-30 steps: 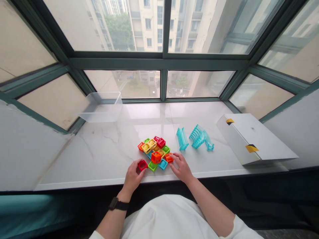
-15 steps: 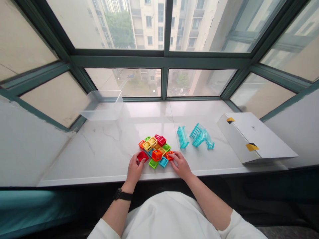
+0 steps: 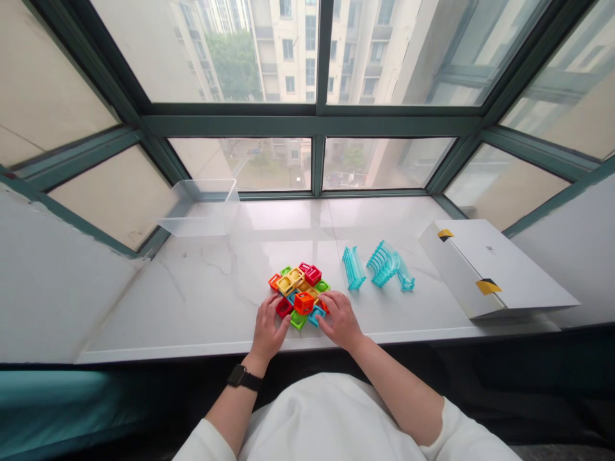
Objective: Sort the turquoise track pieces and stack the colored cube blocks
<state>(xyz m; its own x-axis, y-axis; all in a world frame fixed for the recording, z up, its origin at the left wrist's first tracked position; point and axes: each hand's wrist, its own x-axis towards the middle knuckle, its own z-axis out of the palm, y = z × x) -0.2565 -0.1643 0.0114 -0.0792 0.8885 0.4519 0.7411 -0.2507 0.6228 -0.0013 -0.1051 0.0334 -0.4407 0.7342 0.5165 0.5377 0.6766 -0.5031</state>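
Cluster of plastic square frame blocks [image 3: 300, 280] in red, orange, yellow, green and blue, on the marble windowsill [image 3: 192, 288], close to the near edge and roughly midway along it. Outline roughly square, with no distinct long axis; rows skewed diagonally to the sill edge. One orange cube [image 3: 303, 303] standing proud on the near part of the cluster.

Left hand [image 3: 268, 326] at the near left of the cluster, fingers [image 3: 273, 306] curled against a red frame [image 3: 284, 308]; pinch on it impossible to confirm from this view. Right hand [image 3: 340, 320] at the near right, fingers [image 3: 327, 299] slightly spread and resting over the blocks. Blocks beneath both hands partly hidden; joints between blocks too small to make out.

Right of the cluster: turquoise ribbed track piece [image 3: 354, 267] and turquoise curved track group [image 3: 387, 264]. Far right: white box [image 3: 494, 269] with yellow-and-black tape. Far left: clear plastic bin [image 3: 199, 208].
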